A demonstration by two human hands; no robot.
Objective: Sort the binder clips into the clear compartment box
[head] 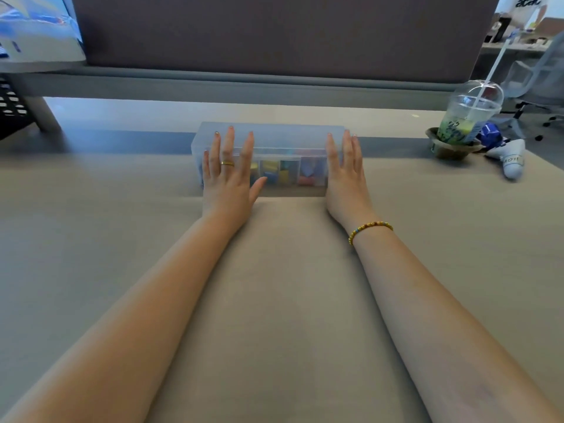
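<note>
We have both hands flat and open on the box [274, 148]: left hand [227, 175] over its left end, right hand [346, 172] at its right end, probably steadying the shut lid. The clips [288, 172] lie inside, mid-bench [274, 300].

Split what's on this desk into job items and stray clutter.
Job: clear plastic compartment box; coloured binder clips inside it; left hand and right hand resting on it.
Clutter: domed plastic drink cup with straw; crumpled blue-and-white wrapper.
</note>
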